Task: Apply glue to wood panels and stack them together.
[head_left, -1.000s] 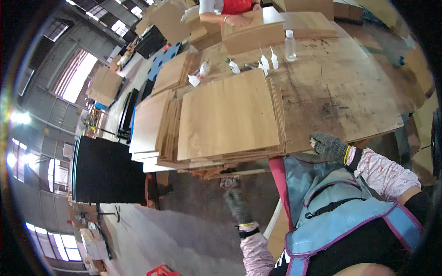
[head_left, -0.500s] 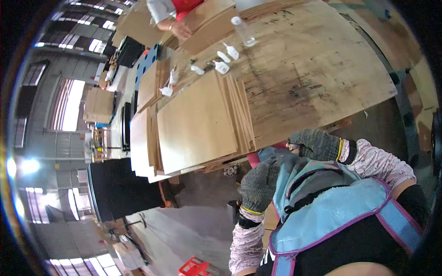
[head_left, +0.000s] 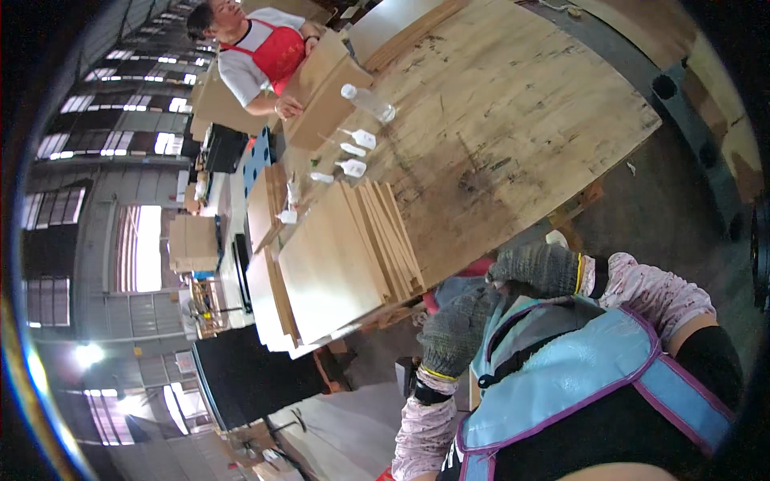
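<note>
My left hand (head_left: 455, 333), in a dark grey knit glove with a yellow edge, is at the front of my light blue apron (head_left: 553, 377) with its fingers curled in. My right hand (head_left: 539, 269), gloved the same way, is closed just beside it, and the fingertips of both nearly meet by the open pocket (head_left: 521, 329) of the apron. What the fingers grip, if anything, is hidden. Beyond my hands, a stack of thin wooden boards (head_left: 333, 248) lies on the near left part of the worn wooden table (head_left: 513, 136).
Several white squeeze bottles (head_left: 351, 167) and a clear plastic bottle (head_left: 369, 103) are on the table. Across it a person in a red apron (head_left: 277, 56) rests a hand by more boards (head_left: 325, 88). A black panel (head_left: 249, 377) is at the left, beyond the table's corner.
My view has tilted up and swung, so the person across the table shows more fully. My hands have drawn closer together at the apron, and the right fingers have moved toward the left hand.
</note>
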`<state>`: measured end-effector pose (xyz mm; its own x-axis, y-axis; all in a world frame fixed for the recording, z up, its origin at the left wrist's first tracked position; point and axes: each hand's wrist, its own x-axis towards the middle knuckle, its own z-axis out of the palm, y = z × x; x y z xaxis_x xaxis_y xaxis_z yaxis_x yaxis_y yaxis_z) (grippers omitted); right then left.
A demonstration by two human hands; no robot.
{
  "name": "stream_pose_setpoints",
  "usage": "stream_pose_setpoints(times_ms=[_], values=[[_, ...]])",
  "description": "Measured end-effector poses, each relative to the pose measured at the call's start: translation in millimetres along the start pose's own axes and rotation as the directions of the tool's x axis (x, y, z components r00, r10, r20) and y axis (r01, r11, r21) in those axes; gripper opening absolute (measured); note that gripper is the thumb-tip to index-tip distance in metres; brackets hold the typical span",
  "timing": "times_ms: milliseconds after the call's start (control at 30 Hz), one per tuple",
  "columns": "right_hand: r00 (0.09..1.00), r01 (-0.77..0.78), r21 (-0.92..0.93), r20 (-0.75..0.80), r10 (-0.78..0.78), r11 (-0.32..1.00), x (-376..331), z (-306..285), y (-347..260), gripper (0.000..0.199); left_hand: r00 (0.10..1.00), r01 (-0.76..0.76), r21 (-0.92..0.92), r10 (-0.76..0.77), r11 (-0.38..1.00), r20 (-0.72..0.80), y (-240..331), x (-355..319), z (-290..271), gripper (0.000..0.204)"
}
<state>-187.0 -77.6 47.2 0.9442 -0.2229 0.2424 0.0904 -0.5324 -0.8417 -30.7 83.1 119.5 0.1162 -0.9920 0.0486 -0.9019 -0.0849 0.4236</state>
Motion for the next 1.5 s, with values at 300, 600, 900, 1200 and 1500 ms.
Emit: stream_pose_setpoints(times_ms=[300,600,900,1200,1500], values=[[0.993,0.121,-0.005,-0.008,-0.121,0.993,-15,-23,29,0.023,0.985,-0.139,-0.065,0.144,0.988,0.095,13,52,13,0.02],[0.959,0.046,-0.042,-0.277,-0.056,0.998,16,-84,125,0.025,0.99,0.012,0.027,-0.015,1.0,0.14,-15,155,12,0.032],[0.834,-0.315,-0.209,-0.526,0.166,0.926,83,-146,229,0.032,0.889,0.387,-0.099,-0.399,0.917,-0.224,-84,192,-48,0.041],[0.772,-0.575,-0.41,-0.559,0.303,0.708,180,-182,210,0.06,0.812,0.424,0.113,-0.322,0.898,-0.487,-163,157,-96,0.032],[0.963,-0.266,0.032,-0.025,0.267,0.963,220,-40,95,0.082,0.372,0.928,0.194,-0.761,0.318,-0.531,-344,-1,-195,0.052]])
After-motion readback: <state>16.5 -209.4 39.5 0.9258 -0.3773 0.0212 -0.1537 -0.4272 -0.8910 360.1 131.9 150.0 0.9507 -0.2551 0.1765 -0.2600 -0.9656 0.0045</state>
